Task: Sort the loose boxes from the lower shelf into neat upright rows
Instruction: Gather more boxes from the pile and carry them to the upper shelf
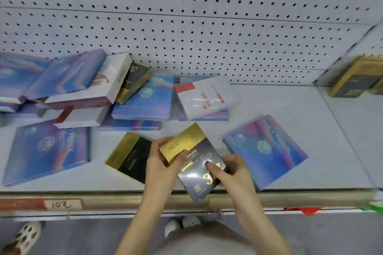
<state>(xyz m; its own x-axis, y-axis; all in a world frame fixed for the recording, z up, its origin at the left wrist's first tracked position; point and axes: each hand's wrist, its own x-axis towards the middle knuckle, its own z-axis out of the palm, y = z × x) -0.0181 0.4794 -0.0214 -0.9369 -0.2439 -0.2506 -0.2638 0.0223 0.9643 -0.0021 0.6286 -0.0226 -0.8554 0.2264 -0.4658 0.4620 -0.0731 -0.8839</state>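
Head view puts you barely begun: left grip [160,157] and right grip [234,170] both hold one gold-and-black box [194,145] at six o'clock; blue SYRINX boxes [143,97] lie flat, heaped toward ten o'clock; seemingly no upright row yet.

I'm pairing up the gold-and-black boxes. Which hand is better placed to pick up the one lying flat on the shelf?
Probably left. The flat gold-and-black box lies right beside the left hand; the right hand holds the far end of the held box, nearer the blue box.
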